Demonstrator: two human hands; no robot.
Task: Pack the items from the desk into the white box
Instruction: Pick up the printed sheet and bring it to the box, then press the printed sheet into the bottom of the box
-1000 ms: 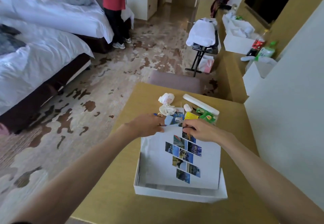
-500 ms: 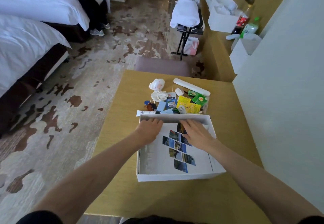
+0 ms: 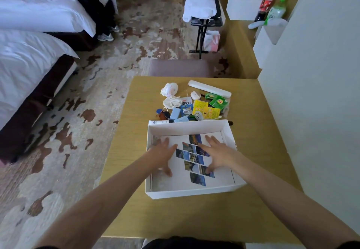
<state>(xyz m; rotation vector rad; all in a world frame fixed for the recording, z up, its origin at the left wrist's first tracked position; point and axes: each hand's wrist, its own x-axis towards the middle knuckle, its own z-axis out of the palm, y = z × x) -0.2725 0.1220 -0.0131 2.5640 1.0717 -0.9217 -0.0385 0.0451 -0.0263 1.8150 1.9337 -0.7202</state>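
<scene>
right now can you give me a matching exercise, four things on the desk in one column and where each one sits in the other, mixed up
Things:
1. white sheet with photos
2. long white case
3. green tea packet
4. keys

Places:
A. left edge of the pile, beyond the white box
B. flat in the box, under the left hand and right hand
C. far edge of the pile
D. right side of the pile, nearer than the case

Pairs: 1-B, 2-C, 3-D, 4-A

Hotel bedroom, twin beds (image 3: 29, 57), luggage rack (image 3: 204, 24)
</scene>
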